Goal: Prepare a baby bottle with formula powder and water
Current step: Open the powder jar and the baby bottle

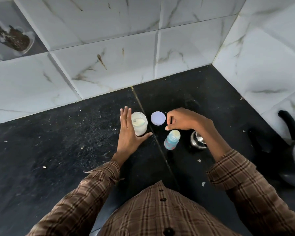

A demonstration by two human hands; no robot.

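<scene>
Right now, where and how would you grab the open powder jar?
Wrap the glass wall of the powder jar from its left side, about mid-height. It stands upright with its mouth open and powder inside, so a top grip would dip into the powder. The left hand is already open beside that wall. The lid lies off to the jar's right.

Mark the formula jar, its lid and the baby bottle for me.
formula jar (139, 123): head view, on the powder in its open mouth.
lid (158, 118): head view, centre of its flat top.
baby bottle (172, 140): head view, on its blue body.
</scene>
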